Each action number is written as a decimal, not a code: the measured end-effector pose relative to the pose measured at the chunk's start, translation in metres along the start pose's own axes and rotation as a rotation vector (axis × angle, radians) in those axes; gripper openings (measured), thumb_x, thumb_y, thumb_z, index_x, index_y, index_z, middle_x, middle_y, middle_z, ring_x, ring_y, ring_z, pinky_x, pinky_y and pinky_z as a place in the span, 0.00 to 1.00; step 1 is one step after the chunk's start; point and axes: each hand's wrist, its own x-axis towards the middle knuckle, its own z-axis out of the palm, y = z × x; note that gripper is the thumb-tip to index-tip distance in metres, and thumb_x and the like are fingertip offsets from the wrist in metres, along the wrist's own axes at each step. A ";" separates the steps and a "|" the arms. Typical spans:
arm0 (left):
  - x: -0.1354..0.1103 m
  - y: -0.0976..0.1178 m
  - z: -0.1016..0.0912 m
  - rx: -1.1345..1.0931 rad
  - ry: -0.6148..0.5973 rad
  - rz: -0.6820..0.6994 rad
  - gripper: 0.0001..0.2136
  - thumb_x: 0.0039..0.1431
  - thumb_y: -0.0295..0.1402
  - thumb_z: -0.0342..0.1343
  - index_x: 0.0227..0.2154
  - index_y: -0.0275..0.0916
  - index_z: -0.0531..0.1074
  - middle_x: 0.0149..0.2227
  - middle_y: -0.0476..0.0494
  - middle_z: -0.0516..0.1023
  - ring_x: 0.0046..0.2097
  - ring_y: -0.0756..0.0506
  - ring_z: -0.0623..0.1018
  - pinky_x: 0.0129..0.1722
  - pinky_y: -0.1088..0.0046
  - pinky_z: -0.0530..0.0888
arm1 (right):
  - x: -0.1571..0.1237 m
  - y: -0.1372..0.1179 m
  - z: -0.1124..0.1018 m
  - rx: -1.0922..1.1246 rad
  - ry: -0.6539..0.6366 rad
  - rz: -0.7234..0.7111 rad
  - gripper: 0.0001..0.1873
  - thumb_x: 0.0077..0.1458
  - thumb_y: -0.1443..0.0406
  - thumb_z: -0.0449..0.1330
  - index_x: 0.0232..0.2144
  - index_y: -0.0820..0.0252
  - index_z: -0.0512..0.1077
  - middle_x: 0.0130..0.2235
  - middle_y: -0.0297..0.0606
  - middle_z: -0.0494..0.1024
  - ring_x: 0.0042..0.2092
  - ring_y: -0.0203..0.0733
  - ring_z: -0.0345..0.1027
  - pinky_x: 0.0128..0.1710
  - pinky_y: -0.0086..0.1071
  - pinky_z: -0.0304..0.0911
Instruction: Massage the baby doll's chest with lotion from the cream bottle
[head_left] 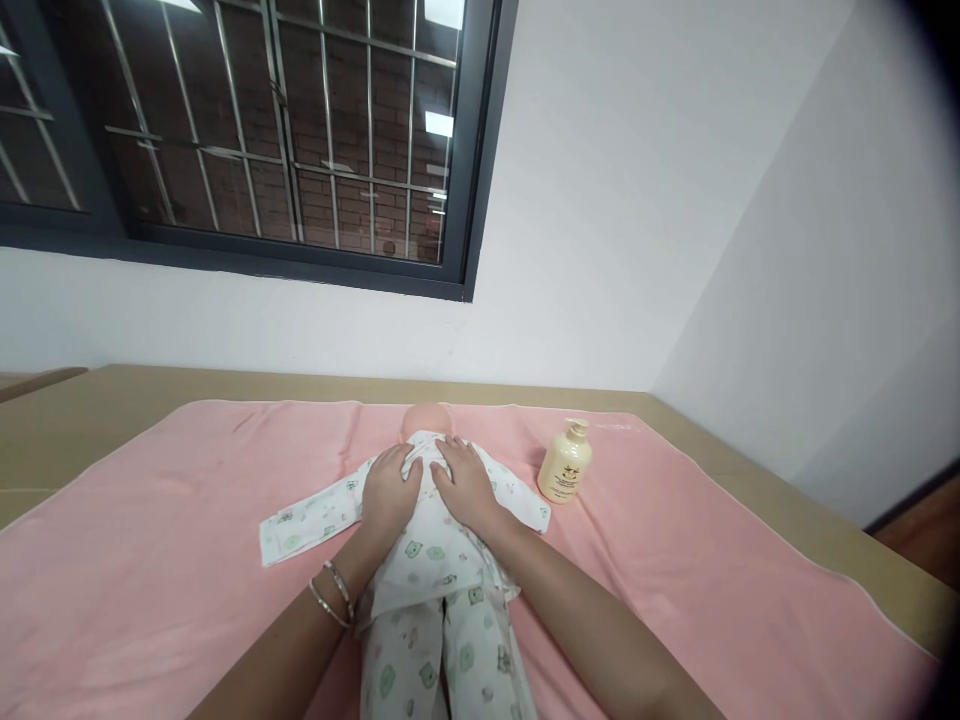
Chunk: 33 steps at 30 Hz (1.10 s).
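A baby doll [424,417] lies on its back on a pink towel [187,520], dressed in a white printed sleepsuit [439,560]. Only the top of its head shows beyond my hands. My left hand [390,492] lies flat on the left side of the doll's chest, fingers stretched out. Two thin bangles circle that wrist. My right hand [466,482] rests flat on the right side of the chest, fingers together and extended. Both hands press on the garment near the collar. The left sleeve spreads out to the side.
A cream pump bottle [565,465] stands upright on the towel just right of the doll. The towel covers a tan table [90,410] set against a white wall. A dark barred window is above left. The floor drops away at the right.
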 end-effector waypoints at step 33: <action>-0.008 0.001 -0.001 0.096 0.098 0.160 0.12 0.61 0.33 0.47 0.36 0.40 0.76 0.41 0.41 0.79 0.48 0.41 0.75 0.53 0.60 0.70 | -0.012 -0.019 -0.014 -0.247 0.012 0.038 0.15 0.67 0.60 0.48 0.47 0.57 0.72 0.46 0.43 0.76 0.50 0.48 0.68 0.51 0.37 0.59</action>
